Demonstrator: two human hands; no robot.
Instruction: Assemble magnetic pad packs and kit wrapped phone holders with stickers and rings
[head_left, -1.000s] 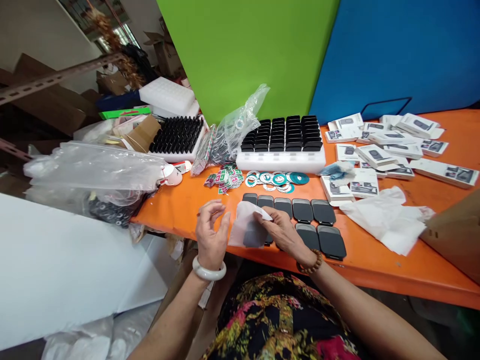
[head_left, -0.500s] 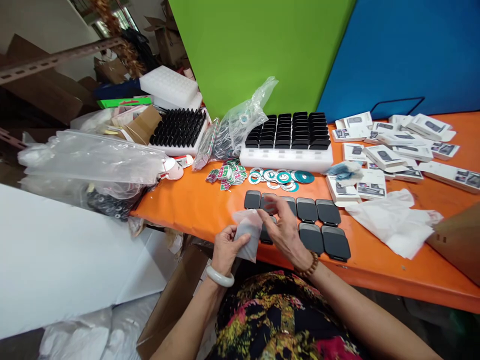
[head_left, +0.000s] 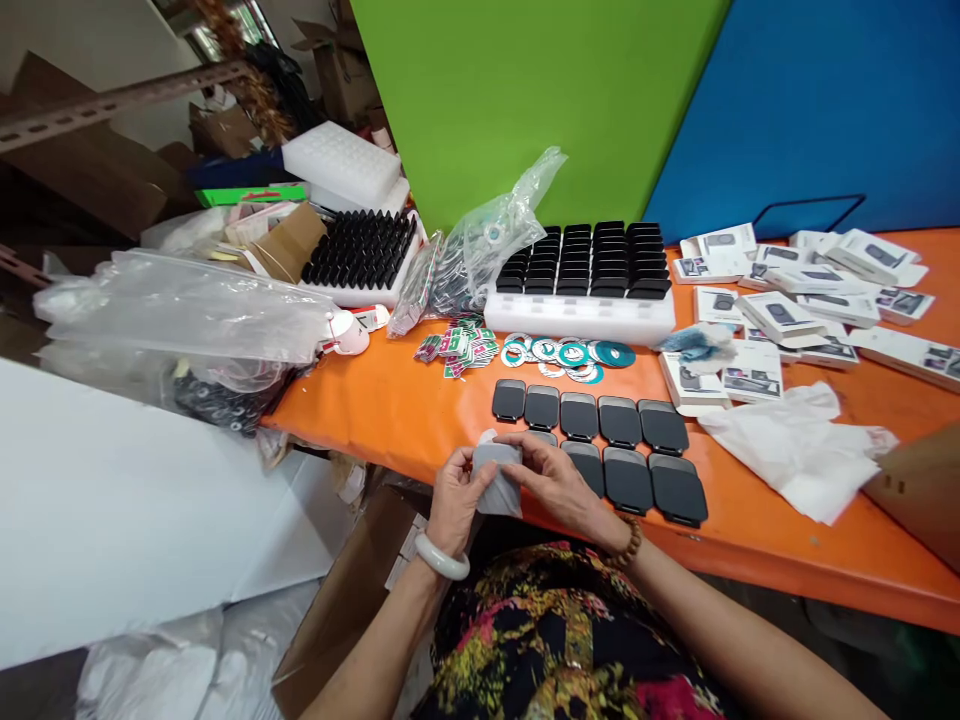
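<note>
Close to the front edge of the orange table, my left hand [head_left: 452, 508] grips a small frosted plastic bag [head_left: 498, 494] with a grey flat piece inside. Fingers and thumb of my right hand [head_left: 562, 488] are closed on the bag's upper right edge. Just beyond my hands lie two rows of flat black square pads [head_left: 580, 414], each with a lighter band along its far side. My right hand partly covers the nearer row.
A white foam tray [head_left: 577, 318] holds upright black pieces. Teal and white rings [head_left: 574, 353], small printed cards [head_left: 459, 345] and clear bags [head_left: 480, 250] lie beside it. White boxes [head_left: 780, 312] and a crumpled white bag [head_left: 795, 445] are at right. An open carton [head_left: 337, 610] stands below the table.
My right hand has come left and down from above the pads onto the bag's edge. The bag's upper part is now folded down, and my left hand still holds it.
</note>
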